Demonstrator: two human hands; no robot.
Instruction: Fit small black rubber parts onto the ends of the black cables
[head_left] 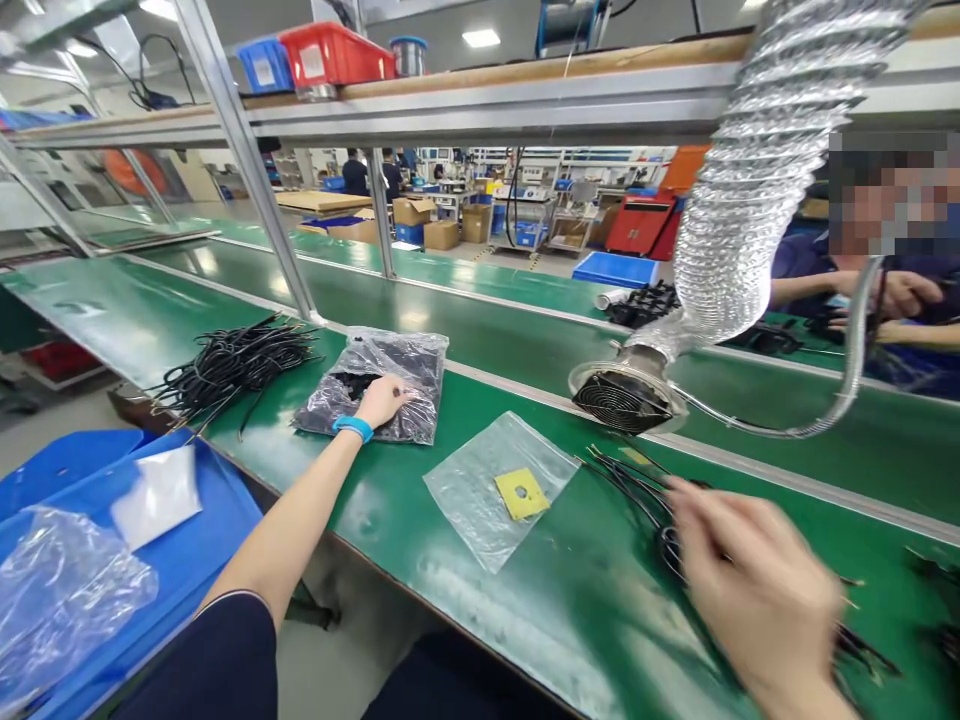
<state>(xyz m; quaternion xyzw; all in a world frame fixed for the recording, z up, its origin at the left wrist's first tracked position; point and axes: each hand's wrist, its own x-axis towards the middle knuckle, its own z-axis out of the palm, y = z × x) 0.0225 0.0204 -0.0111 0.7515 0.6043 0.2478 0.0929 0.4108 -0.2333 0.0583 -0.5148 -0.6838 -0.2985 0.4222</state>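
Observation:
My left hand [384, 398], with a blue band at the wrist, reaches to a clear plastic bag [420, 365] of small black parts [352, 386]. Its fingers are pinched together at the torn opening; a dark spot shows between them, too small to name. My right hand [750, 580] is blurred by motion above a bunch of black cables [626, 490]. Its fingers are curled together, and whatever they hold is hidden. Between the hands lies a flat clear zip bag [480, 500] with a yellow square piece [523, 494] that has a hole in it.
A pile of black cables [232, 370] lies at the left of the green bench [450, 600]. A fume hose [735, 200] hangs over its fan hood [626, 395]. Blue trays [225, 500] stand at lower left. Across the bench at right, a co-worker's hands [900, 295] handle parts.

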